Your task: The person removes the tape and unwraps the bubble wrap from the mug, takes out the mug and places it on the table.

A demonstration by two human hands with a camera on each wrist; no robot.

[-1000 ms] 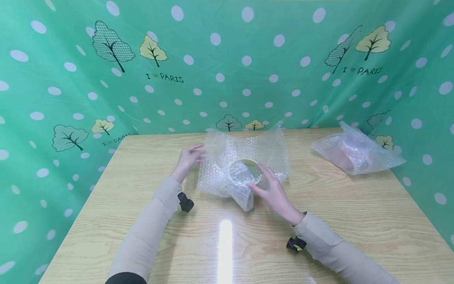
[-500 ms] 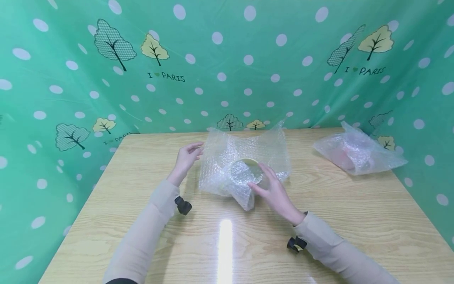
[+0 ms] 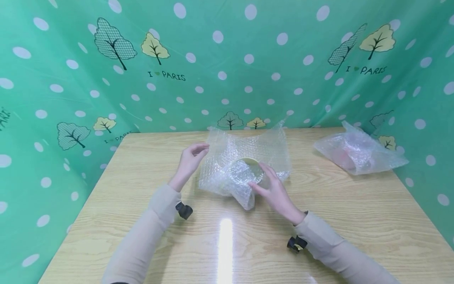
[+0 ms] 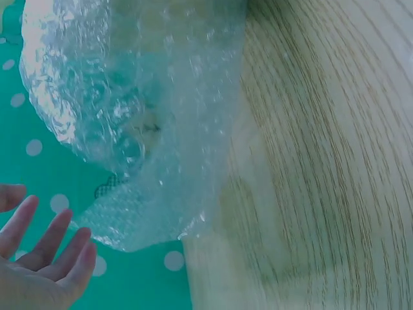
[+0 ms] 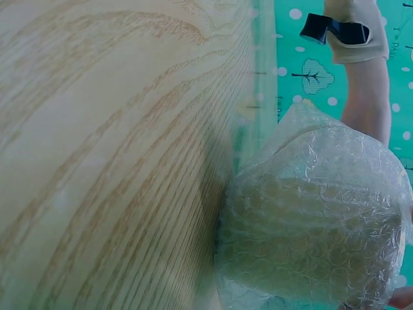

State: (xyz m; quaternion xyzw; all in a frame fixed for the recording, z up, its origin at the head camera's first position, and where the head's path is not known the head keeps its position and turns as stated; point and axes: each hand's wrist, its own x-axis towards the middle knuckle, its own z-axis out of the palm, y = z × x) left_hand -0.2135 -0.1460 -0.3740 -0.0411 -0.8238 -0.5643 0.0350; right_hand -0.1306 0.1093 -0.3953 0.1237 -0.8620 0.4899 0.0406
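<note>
The bubble wrap sheet (image 3: 244,161) is lying mid-table (image 3: 142,221), half swaddling a pale round bowl (image 3: 252,167). Only the head view is showing the right hand (image 3: 274,191) resting on it, fingers loosely curved; the left hand (image 3: 189,161) is hovering beside its left edge, fingers spread. The bowl's lower half is hidden.

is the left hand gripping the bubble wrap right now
No, the left hand hovers open just beside the bubble wrap, fingers relaxed and clear of its edge.
</note>
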